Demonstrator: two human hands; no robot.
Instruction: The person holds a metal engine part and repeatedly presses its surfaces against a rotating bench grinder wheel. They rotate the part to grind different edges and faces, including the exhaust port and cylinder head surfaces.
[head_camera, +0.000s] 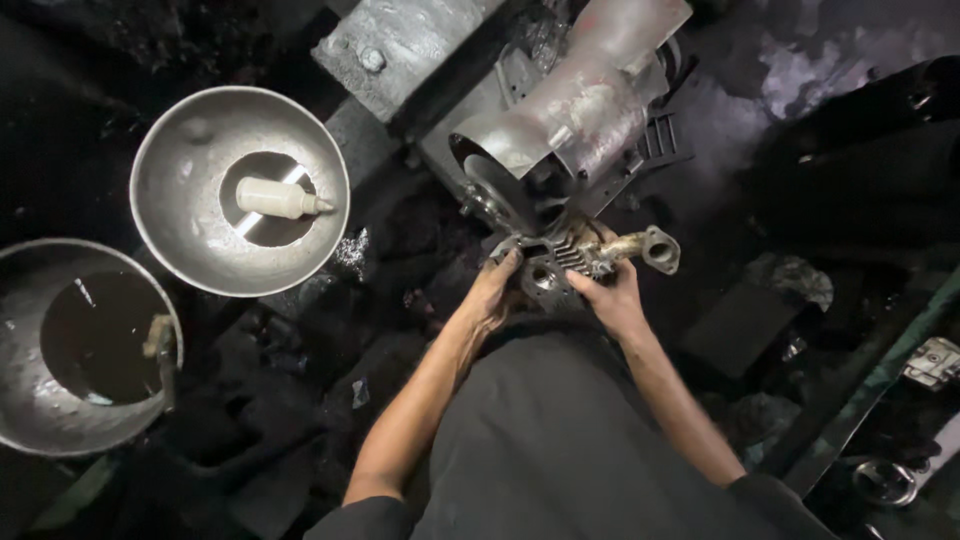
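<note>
While the finned engine part (556, 262) is pressed up toward the grinding wheel (497, 187), it's held from both sides. The left hand (492, 292) is wrapped round its left edge, grip closed tight, fingertips hooked over the top rim. The right hand (612, 293) is clamped on the right side, grip also shut on the casting, with the thumb laid near the fins. A brass-coloured pipe stub (645, 246) with a round flange is seen sticking out to the right of the part, just past the right hand's fingers.

The part is kept right below the wheel, touching or nearly so, can't really be told from this angle. The wheel is half covered by a grey sheet-metal guard (580, 110), and a heavy bolted metal block (395, 45) is mounted just left of that.

Further left, a metal bowl (175, 190) is set on the grimy floor (330, 350), with a small white plastic bottle (280, 198) lying on its side in it. A second, bigger bowl (25, 380) is found at the far left edge, filled with dark liquid, and a brush handle (158, 340) is leaned on its rim. Over at the right edge, some small silvery parts (932, 362) are scattered.
</note>
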